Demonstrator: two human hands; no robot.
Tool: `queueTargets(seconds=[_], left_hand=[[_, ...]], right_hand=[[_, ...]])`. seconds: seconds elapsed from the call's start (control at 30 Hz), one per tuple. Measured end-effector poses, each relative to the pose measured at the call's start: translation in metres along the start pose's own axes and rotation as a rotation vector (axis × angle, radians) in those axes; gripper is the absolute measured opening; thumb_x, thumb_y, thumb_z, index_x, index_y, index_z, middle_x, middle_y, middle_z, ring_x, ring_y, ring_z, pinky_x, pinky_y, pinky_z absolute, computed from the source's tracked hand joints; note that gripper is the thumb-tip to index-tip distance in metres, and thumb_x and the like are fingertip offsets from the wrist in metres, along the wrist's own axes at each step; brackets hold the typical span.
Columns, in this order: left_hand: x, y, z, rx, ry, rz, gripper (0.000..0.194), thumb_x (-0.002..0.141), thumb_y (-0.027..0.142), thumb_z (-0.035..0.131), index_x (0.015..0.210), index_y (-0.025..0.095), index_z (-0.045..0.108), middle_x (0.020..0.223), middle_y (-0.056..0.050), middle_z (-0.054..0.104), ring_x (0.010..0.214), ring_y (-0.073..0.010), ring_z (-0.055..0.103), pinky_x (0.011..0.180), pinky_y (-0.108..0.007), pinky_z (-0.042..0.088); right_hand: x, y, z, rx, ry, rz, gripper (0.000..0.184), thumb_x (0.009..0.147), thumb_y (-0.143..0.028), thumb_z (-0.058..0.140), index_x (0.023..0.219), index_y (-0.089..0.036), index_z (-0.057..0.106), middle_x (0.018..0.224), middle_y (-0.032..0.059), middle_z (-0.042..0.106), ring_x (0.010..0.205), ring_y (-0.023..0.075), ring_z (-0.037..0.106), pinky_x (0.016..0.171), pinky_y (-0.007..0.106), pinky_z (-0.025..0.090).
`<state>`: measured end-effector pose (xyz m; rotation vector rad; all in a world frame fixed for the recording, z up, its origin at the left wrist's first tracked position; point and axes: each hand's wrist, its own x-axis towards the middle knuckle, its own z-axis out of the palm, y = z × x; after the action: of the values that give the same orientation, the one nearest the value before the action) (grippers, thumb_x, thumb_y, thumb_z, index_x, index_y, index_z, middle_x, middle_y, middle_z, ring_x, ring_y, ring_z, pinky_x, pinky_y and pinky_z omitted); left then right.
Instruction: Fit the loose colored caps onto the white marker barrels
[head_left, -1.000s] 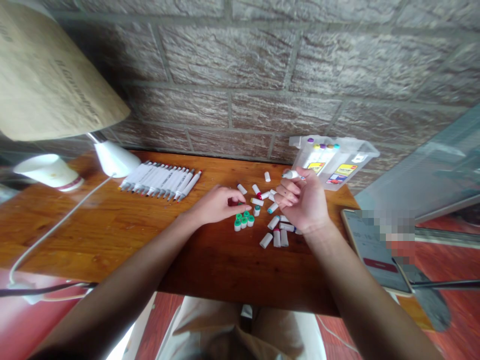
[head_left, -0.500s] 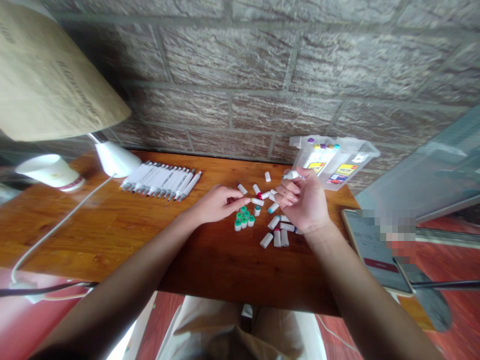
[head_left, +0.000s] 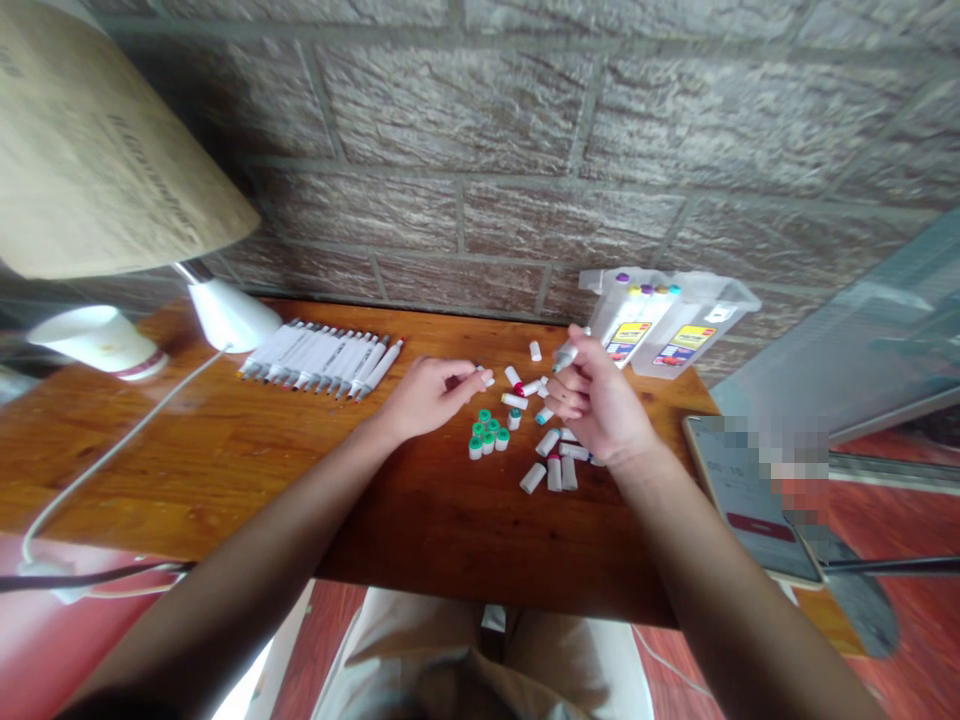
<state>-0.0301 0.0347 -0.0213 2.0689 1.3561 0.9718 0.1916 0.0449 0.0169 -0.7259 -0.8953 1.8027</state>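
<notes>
My left hand (head_left: 435, 397) has its thumb and fingertips closed on a white marker cap (head_left: 488, 379) with a dark end, low over the table. In front of it stand several green-topped white caps (head_left: 488, 441) in a tight group, with a darker teal-topped cap (head_left: 514, 419) just to their right. My right hand (head_left: 604, 400) is raised, its fingers curled round a white marker (head_left: 568, 353) whose end sticks out past the thumb and index finger. Loose white caps (head_left: 548, 443) with red, blue and yellow ends lie scattered between and below the hands.
A row of white markers (head_left: 322, 362) lies at the left by a lamp (head_left: 231, 318) and a paper cup (head_left: 101, 343). A clear plastic case (head_left: 670, 330) holding a few markers stands back right, against the brick wall. A phone or tablet (head_left: 750, 500) lies on the right.
My left hand has moved from the green-topped caps up to the dark-ended cap and closed its fingertips on it. The right hand has tilted its marker more steeply.
</notes>
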Motion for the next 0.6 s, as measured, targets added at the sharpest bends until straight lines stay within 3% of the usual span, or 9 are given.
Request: queueTargets(seconds=[0.1, 0.23, 0.3, 0.47, 0.6], left_hand=[[0.002, 0.003, -0.003, -0.198, 0.071, -0.046, 0.044, 0.092, 0.053, 0.060, 0.073, 0.014, 0.068, 0.066, -0.001, 0.064, 0.062, -0.0118, 0.056, 0.062, -0.023, 0.043], [0.000, 0.018, -0.009, -0.416, 0.016, -0.062, 0.047, 0.086, 0.058, 0.065, 0.068, 0.015, 0.064, 0.063, -0.001, 0.063, 0.060, -0.0112, 0.055, 0.061, -0.023, 0.045], [-0.002, 0.026, -0.012, -0.462, -0.056, -0.054, 0.052, 0.087, 0.059, 0.065, 0.061, 0.015, 0.061, 0.057, 0.000, 0.058, 0.056, -0.0101, 0.051, 0.057, -0.023, 0.043], [-0.005, 0.032, -0.008, -0.625, -0.162, -0.075, 0.045, 0.078, 0.055, 0.076, 0.065, 0.013, 0.065, 0.056, 0.002, 0.053, 0.054, -0.0093, 0.047, 0.053, -0.023, 0.039], [-0.004, 0.028, 0.000, -0.832, -0.150, -0.132, 0.038, 0.075, 0.048, 0.080, 0.067, 0.013, 0.066, 0.057, 0.001, 0.056, 0.054, -0.0088, 0.048, 0.053, -0.023, 0.039]], right_hand=[[-0.005, 0.007, 0.000, -0.260, -0.041, 0.051, 0.053, 0.080, -0.053, 0.078, 0.057, -0.022, 0.042, 0.045, -0.0111, 0.023, 0.040, 0.0051, 0.016, 0.037, 0.022, 0.012], [-0.015, 0.013, 0.003, -0.739, -0.334, 0.052, 0.043, 0.084, -0.052, 0.075, 0.062, -0.018, 0.060, 0.051, -0.0057, 0.043, 0.045, 0.0068, 0.034, 0.042, 0.022, 0.023], [-0.019, 0.014, 0.005, -0.866, -0.448, 0.010, 0.040, 0.086, -0.052, 0.072, 0.067, -0.017, 0.067, 0.056, -0.0037, 0.052, 0.051, 0.0079, 0.042, 0.047, 0.022, 0.029], [-0.020, 0.012, 0.006, -0.895, -0.495, -0.017, 0.040, 0.088, -0.055, 0.068, 0.080, -0.016, 0.075, 0.063, -0.0012, 0.061, 0.055, 0.0096, 0.048, 0.050, 0.022, 0.034], [-0.020, 0.013, 0.006, -0.819, -0.543, -0.059, 0.040, 0.088, -0.056, 0.068, 0.089, -0.017, 0.076, 0.072, 0.0004, 0.064, 0.062, 0.0116, 0.053, 0.055, 0.023, 0.040]])
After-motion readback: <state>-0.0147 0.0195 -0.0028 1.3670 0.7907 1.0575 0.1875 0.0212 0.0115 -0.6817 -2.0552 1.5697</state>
